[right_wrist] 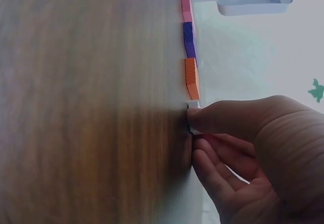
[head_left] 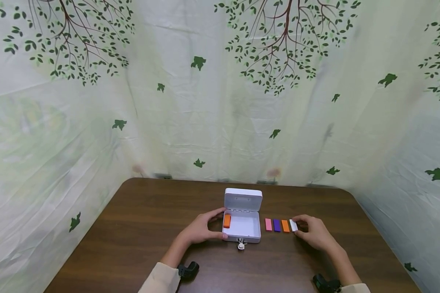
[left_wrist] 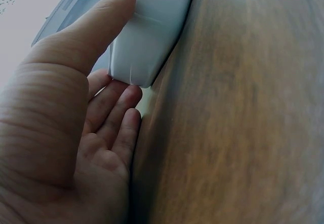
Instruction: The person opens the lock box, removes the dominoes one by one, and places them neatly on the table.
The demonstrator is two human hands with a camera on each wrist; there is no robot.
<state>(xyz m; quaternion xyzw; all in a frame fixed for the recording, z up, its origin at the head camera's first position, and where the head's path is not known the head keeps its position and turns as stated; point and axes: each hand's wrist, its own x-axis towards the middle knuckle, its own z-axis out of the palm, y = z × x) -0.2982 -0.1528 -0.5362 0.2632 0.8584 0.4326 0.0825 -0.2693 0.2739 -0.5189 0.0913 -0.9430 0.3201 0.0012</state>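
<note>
A white metal box point(head_left: 246, 223) stands on the table with its hinged lid point(head_left: 243, 200) raised. One orange block point(head_left: 227, 221) lies inside, against the left wall. My left hand point(head_left: 199, 228) holds the box by its left side, thumb at the front corner and fingertips near the hinge. Right of the box, a pink block point(head_left: 268, 224), a purple block point(head_left: 276, 225) and another orange block point(head_left: 285, 226) form a row. At the row's right end my right hand point(head_left: 314, 234) pinches a white block point(head_left: 293, 225) between thumb and fingers; the right wrist view shows it partly covered by the thumb.
A silver latch point(head_left: 240, 245) hangs from the box's front. The brown wooden table point(head_left: 161, 203) reaches back to a white curtain point(head_left: 220, 122) printed with leaves and branches. Each wrist wears a black device, the left one point(head_left: 189, 270) lying near the table's front.
</note>
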